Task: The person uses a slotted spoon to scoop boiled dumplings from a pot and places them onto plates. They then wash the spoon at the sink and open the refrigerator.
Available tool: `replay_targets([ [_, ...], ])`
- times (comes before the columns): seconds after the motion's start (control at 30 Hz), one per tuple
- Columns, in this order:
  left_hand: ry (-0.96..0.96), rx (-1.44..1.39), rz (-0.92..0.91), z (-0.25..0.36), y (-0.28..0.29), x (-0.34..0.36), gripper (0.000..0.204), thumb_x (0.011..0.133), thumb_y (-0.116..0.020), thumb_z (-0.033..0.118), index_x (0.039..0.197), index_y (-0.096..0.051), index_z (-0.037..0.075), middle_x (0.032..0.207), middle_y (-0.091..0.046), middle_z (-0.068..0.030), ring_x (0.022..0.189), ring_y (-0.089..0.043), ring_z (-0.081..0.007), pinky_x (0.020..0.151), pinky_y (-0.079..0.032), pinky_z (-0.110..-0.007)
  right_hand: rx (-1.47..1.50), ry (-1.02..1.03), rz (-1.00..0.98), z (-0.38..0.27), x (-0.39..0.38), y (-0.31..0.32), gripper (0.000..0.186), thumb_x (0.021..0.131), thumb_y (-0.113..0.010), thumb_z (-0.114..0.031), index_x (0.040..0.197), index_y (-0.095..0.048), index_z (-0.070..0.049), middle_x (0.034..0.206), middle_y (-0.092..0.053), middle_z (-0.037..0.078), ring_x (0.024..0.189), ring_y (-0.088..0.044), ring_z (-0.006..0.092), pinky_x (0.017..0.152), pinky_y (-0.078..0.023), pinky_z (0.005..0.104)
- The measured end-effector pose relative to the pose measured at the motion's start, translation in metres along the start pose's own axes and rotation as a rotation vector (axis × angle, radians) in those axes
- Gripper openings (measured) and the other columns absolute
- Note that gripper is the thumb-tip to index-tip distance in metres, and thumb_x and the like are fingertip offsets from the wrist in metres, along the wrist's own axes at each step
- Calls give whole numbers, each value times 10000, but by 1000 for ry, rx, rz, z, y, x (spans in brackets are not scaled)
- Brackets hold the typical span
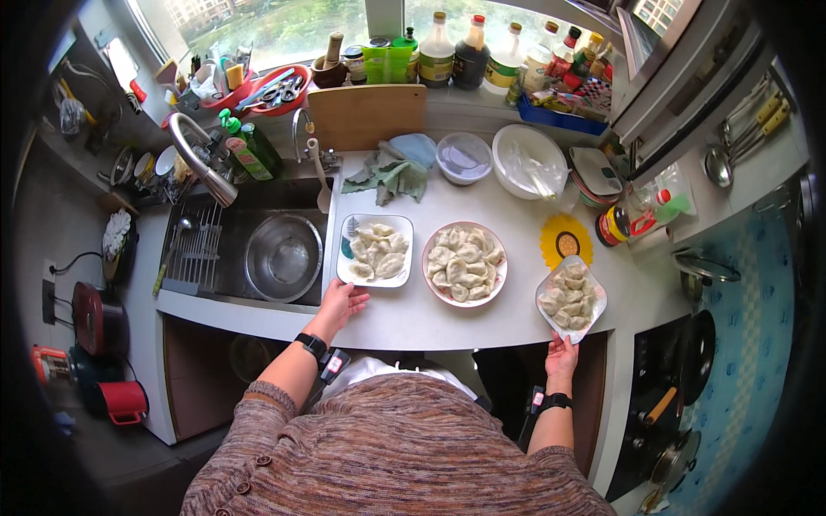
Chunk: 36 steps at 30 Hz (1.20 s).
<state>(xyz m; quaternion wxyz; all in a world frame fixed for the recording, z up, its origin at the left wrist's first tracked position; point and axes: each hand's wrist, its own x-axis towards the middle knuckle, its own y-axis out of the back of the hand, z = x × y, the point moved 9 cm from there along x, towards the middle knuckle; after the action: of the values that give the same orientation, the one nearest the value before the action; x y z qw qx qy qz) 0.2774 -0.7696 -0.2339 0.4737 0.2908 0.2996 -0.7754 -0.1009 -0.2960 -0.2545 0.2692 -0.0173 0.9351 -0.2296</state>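
Note:
Three plates of dumplings stand in a row along the counter's near side. My left hand [342, 301] is open, fingers stretched out, at the near left corner of a square white plate [342, 272] with a leaf pattern; whether it touches the plate I cannot tell. In the middle is a round plate [428, 290] with a red rim, heaped with dumplings [465, 262]. My right hand [562, 353] grips the near edge of a squarish white plate [600, 301] on the right, also full of dumplings [570, 297]. The fingers beneath that plate are partly hidden.
A sink [225, 191] with a steel basin [284, 258] lies left. Behind the plates are a grey-green cloth [391, 176], a plastic bowl [465, 163], a white basin [508, 142] and a sunflower mat [555, 230]. Bottles [471, 56] line the sill; a black stove [658, 357] is right.

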Motion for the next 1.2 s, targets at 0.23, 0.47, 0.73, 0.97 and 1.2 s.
replay_targets([
  [0.23, -64, 57, -44, 18, -31, 20, 221, 966, -440, 191, 1174, -429, 119, 1018, -621, -75, 763, -632, -171, 606, -514, -313, 10, 3, 51, -7, 55, 34, 223, 960, -509, -157, 1174, -502, -96, 999, -670, 110, 824, -677, 198, 566, -505, 270],
  [0.47, 1, 79, -92, 10, -33, 18, 291, 969, -457, 290, 1178, -467, 87, 1043, -609, -81, 781, -627, -171, 609, -503, -298, -2, -43, 44, -4, 53, 32, 328, 983, -481, -315, 1071, -561, -10, 1017, -671, 116, 818, -616, 156, 698, -498, 260],
  [0.73, -15, -30, -42, 7, 29, -14, 259, 959, -474, 243, 1160, -513, 86, 1022, -637, -72, 814, -638, -160, 652, -502, -288, -143, -116, 122, 0, 12, 17, 565, 886, -528, -580, 1148, -459, -85, 966, -626, 89, 818, -618, 191, 638, -504, 286],
  [0.97, -168, -58, 132, 20, 119, -18, 148, 920, -489, 189, 904, -592, 84, 873, -659, -60, 735, -626, -144, 612, -508, -295, -510, -182, 201, -7, -12, 23, 267, 893, -573, -329, 1000, -539, -86, 867, -624, 65, 748, -622, 192, 557, -485, 294],
  [1.2, -528, 447, 358, 74, 215, -48, 289, 906, -571, 266, 775, -596, 10, 706, -652, -63, 671, -603, -130, 612, -462, -288, -1008, -127, -196, 28, -96, -190, 173, 890, -582, -203, 1000, -557, -72, 771, -625, 80, 568, -623, 187, 435, -459, 255],
])
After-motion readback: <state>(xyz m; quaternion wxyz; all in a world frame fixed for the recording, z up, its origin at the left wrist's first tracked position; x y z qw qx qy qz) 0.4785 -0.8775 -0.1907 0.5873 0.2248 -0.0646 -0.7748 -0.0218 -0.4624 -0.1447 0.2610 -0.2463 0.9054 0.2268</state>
